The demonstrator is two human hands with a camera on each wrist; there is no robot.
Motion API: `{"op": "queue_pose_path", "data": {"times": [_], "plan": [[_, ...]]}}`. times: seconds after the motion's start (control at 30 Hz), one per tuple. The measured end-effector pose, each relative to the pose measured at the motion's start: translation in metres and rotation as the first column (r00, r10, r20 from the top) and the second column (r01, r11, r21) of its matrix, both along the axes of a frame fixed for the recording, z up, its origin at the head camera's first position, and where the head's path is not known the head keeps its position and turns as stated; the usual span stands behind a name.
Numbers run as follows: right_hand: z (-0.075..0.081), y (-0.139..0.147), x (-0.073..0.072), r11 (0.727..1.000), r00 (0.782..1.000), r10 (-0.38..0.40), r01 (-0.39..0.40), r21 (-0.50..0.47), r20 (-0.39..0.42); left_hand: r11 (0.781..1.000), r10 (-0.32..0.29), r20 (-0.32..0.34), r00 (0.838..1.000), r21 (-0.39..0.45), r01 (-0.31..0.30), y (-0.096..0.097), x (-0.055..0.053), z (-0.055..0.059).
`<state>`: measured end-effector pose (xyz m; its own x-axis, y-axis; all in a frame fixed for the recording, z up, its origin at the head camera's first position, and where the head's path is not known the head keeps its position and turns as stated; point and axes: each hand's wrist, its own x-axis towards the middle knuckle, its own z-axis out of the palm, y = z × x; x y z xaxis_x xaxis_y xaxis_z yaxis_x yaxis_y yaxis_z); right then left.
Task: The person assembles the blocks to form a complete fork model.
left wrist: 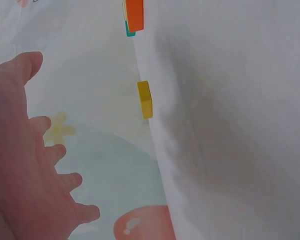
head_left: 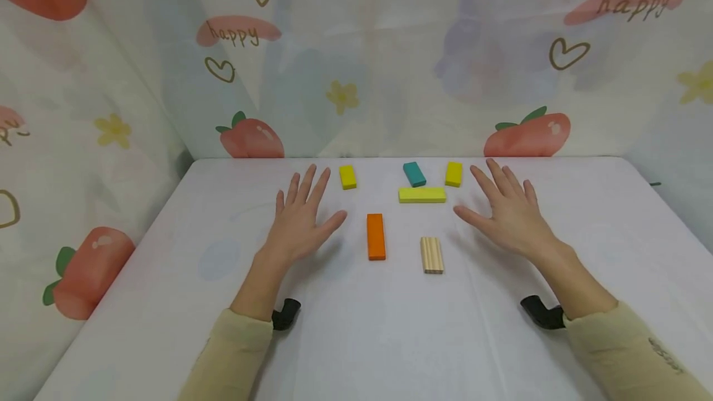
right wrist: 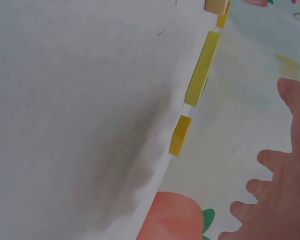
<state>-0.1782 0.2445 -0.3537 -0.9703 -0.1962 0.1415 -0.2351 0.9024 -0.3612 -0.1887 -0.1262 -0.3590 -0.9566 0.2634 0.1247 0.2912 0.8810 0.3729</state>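
Note:
My left hand (head_left: 298, 228) hovers over the left part of the table, fingers spread and straight, holding nothing. A yellow block (head_left: 348, 177) lies just beyond its fingertips, and an orange block (head_left: 375, 237) lies to the right of its thumb. On the other side my right hand (head_left: 509, 218) is likewise spread above the cloth with nothing in it. Nearest to it are a second yellow block (head_left: 453, 174) and a long yellow-green block (head_left: 421, 195). Behind the long one lies a teal block (head_left: 414, 174). A striped bare-wood block (head_left: 431, 255) sits closer to me, between the hands.
A white cloth covers the table (head_left: 356, 339). Its far edge meets a printed curtain (head_left: 390, 91) with fruit, hearts and lettering, which also hangs along the left side. Black curved pieces stick out beside the left wrist (head_left: 286, 314) and the right wrist (head_left: 543, 313).

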Motion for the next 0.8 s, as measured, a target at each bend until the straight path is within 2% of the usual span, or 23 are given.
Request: {"op": "queue_pose_path", "data": {"times": [0.17, 0.37, 0.57, 0.7, 0.8], "plan": [[0.002, -0.012, -0.008, 0.999, 1.000, 0.016, -0.016, -0.028, -0.004, 0.999, -0.021, -0.014, 1.000, 0.050, 0.022, 0.008, -0.002, -0.004], [0.000, -0.024, -0.017, 0.997, 0.999, 0.036, -0.039, -0.074, -0.033, 0.987, -0.058, -0.012, 0.998, 0.152, 0.059, 0.019, -0.007, -0.009], [-0.002, -0.033, -0.027, 0.990, 0.998, 0.039, -0.045, -0.132, -0.048, 0.963, -0.098, -0.009, 0.995, 0.252, 0.097, 0.028, -0.012, -0.012], [-0.003, -0.040, -0.033, 0.984, 1.000, 0.025, -0.027, -0.179, -0.011, 0.943, -0.116, 0.019, 0.993, 0.315, 0.104, 0.030, -0.014, -0.014], [-0.004, -0.044, -0.036, 0.977, 0.999, 0.028, -0.023, -0.213, 0.020, 0.921, -0.153, 0.017, 0.988, 0.364, 0.136, 0.031, -0.015, -0.016]]}}
